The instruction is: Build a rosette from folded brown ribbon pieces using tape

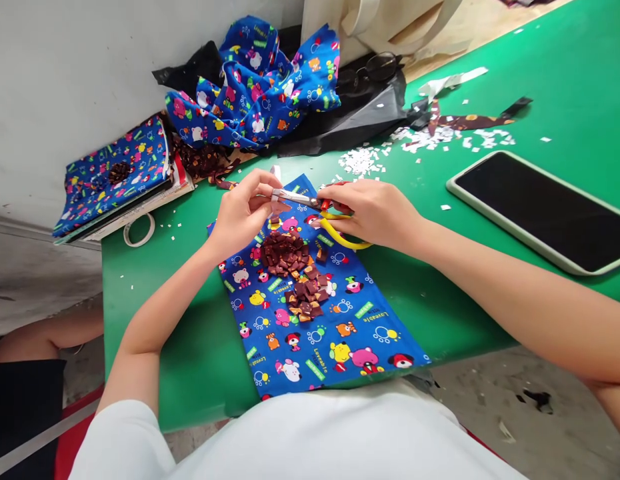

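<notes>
My right hand (373,212) grips yellow-handled scissors (315,205), their blades pointing left. My left hand (245,210) pinches a small strip of brown fabric (279,208) right at the blade tips. Below both hands a blue cartoon-print cloth (320,333) lies flat on the green table (190,320). A heap of small brown fabric squares (295,270) sits on that cloth, just under the scissors.
A crumpled blue print cloth (263,87) and black fabric lie at the back. A folded stack with print cloth (115,173) and a tape roll (139,230) sit at the left. A phone (545,210) lies at the right, near white scraps (430,137) and glasses (370,70).
</notes>
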### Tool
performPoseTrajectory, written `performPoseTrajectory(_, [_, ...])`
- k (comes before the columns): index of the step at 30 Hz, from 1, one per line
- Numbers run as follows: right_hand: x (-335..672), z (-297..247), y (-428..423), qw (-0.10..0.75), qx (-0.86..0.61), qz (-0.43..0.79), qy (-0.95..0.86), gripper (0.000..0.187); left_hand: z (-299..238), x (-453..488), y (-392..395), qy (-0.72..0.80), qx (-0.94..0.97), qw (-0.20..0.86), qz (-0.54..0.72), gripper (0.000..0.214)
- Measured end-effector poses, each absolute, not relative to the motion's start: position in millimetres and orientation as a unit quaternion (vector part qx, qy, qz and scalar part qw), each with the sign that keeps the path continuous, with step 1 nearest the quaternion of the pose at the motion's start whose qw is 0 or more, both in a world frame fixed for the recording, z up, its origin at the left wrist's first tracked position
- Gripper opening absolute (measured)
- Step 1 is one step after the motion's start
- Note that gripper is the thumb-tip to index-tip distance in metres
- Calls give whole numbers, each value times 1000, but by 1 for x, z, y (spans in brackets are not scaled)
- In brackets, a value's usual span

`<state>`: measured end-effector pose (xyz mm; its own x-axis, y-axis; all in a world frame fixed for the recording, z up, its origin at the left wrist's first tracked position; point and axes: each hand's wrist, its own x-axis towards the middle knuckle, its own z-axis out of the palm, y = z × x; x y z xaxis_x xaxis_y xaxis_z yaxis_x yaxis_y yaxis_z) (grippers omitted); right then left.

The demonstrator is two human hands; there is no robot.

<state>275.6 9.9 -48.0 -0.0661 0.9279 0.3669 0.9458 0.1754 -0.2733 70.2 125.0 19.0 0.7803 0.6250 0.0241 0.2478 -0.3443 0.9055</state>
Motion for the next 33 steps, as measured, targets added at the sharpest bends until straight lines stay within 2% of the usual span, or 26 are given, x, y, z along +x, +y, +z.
performPoseTrajectory(15, [276,-51,12,213,-648,-67,-728,21,17,70,126,269,818,482,162,19])
performPoseTrajectory(20, [277,-52,12,217,-651,-63,-724,20,18,71,126,273,796,511,177,21])
performPoseTrajectory(27, [278,-47,10,189,-636,-76,-744,22,15,72,127,266,801,500,195,8])
performPoseTrajectory(33, [277,-51,10,201,-651,-75,-728,18,10,72,127,277,802,486,210,7])
